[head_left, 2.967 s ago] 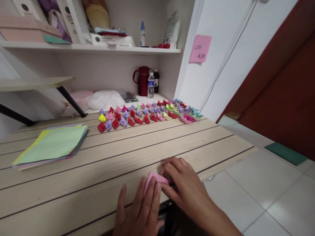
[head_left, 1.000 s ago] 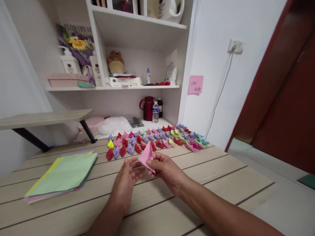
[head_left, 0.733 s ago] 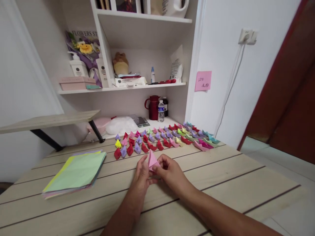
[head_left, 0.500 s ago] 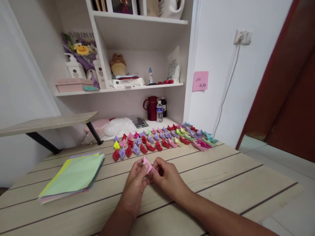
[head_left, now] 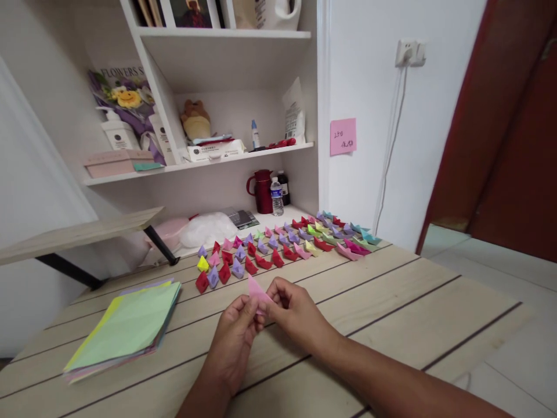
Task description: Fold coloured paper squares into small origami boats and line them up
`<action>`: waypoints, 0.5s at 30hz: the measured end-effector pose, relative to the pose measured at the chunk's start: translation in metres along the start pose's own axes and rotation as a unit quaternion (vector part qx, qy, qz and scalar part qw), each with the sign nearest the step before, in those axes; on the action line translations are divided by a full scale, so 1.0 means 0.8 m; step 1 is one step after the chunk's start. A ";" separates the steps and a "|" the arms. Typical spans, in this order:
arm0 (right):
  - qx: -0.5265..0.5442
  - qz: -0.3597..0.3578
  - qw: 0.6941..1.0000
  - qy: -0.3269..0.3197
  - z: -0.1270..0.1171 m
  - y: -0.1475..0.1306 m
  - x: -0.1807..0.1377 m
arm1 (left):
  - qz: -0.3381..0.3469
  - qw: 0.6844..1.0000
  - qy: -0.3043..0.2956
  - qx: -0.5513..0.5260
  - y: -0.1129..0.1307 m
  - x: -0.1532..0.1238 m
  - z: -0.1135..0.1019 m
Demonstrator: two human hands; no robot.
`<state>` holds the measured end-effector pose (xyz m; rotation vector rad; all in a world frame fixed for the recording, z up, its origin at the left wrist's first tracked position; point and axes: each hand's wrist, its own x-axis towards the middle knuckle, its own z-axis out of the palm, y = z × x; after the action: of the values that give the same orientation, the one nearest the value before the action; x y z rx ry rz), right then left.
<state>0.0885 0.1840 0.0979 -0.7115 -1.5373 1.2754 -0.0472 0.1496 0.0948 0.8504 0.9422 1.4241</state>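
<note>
A piece of folded pink paper [head_left: 258, 291] is pinched between my two hands above the table, one pointed corner standing up. My left hand [head_left: 237, 328] grips its lower left part with thumb and fingers. From the right, my right hand [head_left: 296, 310] holds its other side, thumb in front and fingers curled behind. The fingers cover the paper's lower edge. Just beyond my hands stand rows of small folded paper boats [head_left: 277, 259] in red, purple, pink, yellow, green and blue.
At the left lies a stack of coloured paper [head_left: 126, 325], pale green on top. A raised wooden stand [head_left: 82, 232] is behind it. Shelves at the back hold a dark red jug [head_left: 263, 191] and a water bottle [head_left: 277, 197]. The slatted table [head_left: 391, 313] ends at the right.
The pink paper has turned so that a broader flat triangle faces me. My left fingers have shifted lower on it, and my right thumb has moved onto its front. The whole view has tilted slightly.
</note>
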 end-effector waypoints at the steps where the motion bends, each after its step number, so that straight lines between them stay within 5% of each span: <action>1: -0.003 -0.011 1.000 0.001 -0.002 -0.002 0.000 | 0.001 1.000 -0.001 0.000 0.000 0.001 -0.001; 15: 0.127 0.010 0.991 -0.028 -0.019 -0.022 0.006 | -0.013 0.997 -0.076 0.006 0.007 0.002 -0.007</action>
<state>0.1032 0.1895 0.1155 -0.5311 -1.3816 1.4842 -0.0547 0.1512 0.0979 0.9376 0.8440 1.3138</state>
